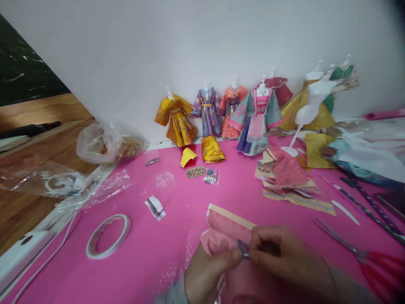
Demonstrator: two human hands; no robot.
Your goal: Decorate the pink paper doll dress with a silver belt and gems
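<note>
A pink fabric piece of a doll garment, with a cream band along its upper edge, is between my hands near the front of the table. My left hand grips its lower left part, the thumb pressed on top beside a small dark purple strip. My right hand is closed, thumb and fingertips pinching the right end of that strip against the pink fabric. The lower part of the garment lies in shadow beneath my hands. Fingers under the fabric are hidden.
Several dressed doll stands line the white wall. Red-handled scissors lie at right, near stacked fabric pieces and pencils. A tape roll lies at left, with small beads and clear plastic bags farther back.
</note>
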